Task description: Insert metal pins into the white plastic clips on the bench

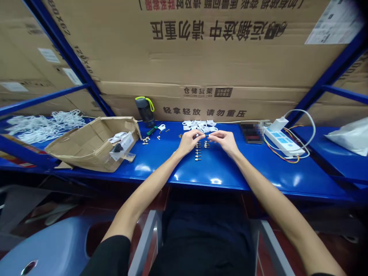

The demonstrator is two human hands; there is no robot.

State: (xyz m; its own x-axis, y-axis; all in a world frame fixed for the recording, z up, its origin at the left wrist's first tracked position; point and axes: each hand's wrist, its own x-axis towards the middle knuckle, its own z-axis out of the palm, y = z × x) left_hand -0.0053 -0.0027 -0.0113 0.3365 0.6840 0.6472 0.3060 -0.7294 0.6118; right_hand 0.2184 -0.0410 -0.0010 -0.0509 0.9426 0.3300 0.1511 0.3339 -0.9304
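My left hand (191,141) and my right hand (224,141) meet over the middle of the blue table (172,168). Both are closed in a pinch, their fingertips almost touching around a small, thin brass-coloured screw (207,135). Just below the hands lie short rows of small screws with white pieces on them (197,152), partly hidden by my left hand. Beyond my fingers sits a pile of white plastic parts (199,125). Which hand bears most of the screw I cannot tell.
At left stands an open cardboard box (83,149) with small bags inside. Near it are a green-handled screwdriver (151,131), loose small parts (145,140) and a dark bottle (145,112). A power strip (283,142) with cables lies at right. Large cardboard (201,65) closes off the back.
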